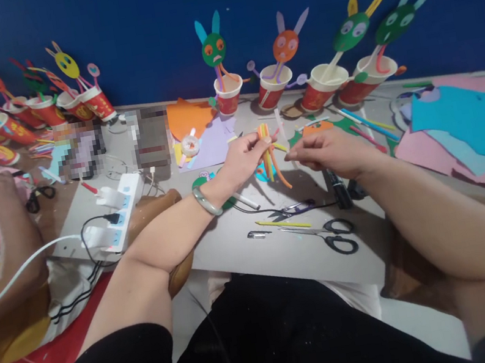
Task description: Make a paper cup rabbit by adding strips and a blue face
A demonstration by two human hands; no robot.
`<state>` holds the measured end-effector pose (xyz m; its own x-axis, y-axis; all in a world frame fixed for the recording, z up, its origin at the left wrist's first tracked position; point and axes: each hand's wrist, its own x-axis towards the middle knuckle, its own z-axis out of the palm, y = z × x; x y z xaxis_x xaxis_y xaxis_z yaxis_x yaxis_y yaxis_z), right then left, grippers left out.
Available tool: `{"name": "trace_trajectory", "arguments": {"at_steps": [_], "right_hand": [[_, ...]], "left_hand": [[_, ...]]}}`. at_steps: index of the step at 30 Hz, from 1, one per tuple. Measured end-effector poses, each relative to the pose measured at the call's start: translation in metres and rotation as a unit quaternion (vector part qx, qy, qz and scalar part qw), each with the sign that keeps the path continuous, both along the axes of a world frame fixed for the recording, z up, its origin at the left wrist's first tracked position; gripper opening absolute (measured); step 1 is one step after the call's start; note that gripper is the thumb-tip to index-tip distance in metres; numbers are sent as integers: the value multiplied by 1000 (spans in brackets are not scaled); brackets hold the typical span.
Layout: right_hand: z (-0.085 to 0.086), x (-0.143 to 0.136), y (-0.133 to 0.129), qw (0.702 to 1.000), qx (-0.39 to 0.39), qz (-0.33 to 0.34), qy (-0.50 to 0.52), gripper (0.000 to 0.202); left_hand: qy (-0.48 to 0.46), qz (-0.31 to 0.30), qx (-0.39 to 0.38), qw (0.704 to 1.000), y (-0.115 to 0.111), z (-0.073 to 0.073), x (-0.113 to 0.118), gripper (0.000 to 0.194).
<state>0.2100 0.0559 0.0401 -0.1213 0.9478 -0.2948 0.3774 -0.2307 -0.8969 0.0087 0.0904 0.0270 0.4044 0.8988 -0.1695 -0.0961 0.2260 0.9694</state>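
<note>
My left hand (246, 162), with a bangle on its wrist, is closed on a small bundle of bent orange and yellow strips (269, 161), whose loose ends hang below the fingers. Just right of it, my right hand (325, 150) has its fingertips pinched together beside a short yellow end of the bundle. What sits between those fingertips is too small to make out. Beneath the hands lie a white marker-like stick (247, 201), a yellow strip (283, 224) and black-handled scissors (333, 236). A second pair of scissors (291, 209) rests behind them.
Several red paper cups (228, 98) with paper-faced figures line the blue wall. At left are a power strip (125, 216) with cables and another person's arm (6, 202). A tape roll (190, 145) rests on coloured paper; blue paper sheets (460, 120) lie at right.
</note>
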Motion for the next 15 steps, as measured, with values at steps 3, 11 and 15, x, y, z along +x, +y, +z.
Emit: {"name": "trace_trajectory", "arguments": {"at_steps": [3, 11, 15], "right_hand": [[-6, -9, -11, 999, -13, 25, 28, 57], [-22, -17, -15, 995, -40, 43, 74, 55], [-27, -18, -15, 994, -51, 44, 88, 56]], "left_hand": [[4, 1, 18, 1000, -1, 2, 0, 31], [11, -6, 68, 998, 2, -4, -1, 35], [4, -15, 85, 996, 3, -5, 0, 34]]}}
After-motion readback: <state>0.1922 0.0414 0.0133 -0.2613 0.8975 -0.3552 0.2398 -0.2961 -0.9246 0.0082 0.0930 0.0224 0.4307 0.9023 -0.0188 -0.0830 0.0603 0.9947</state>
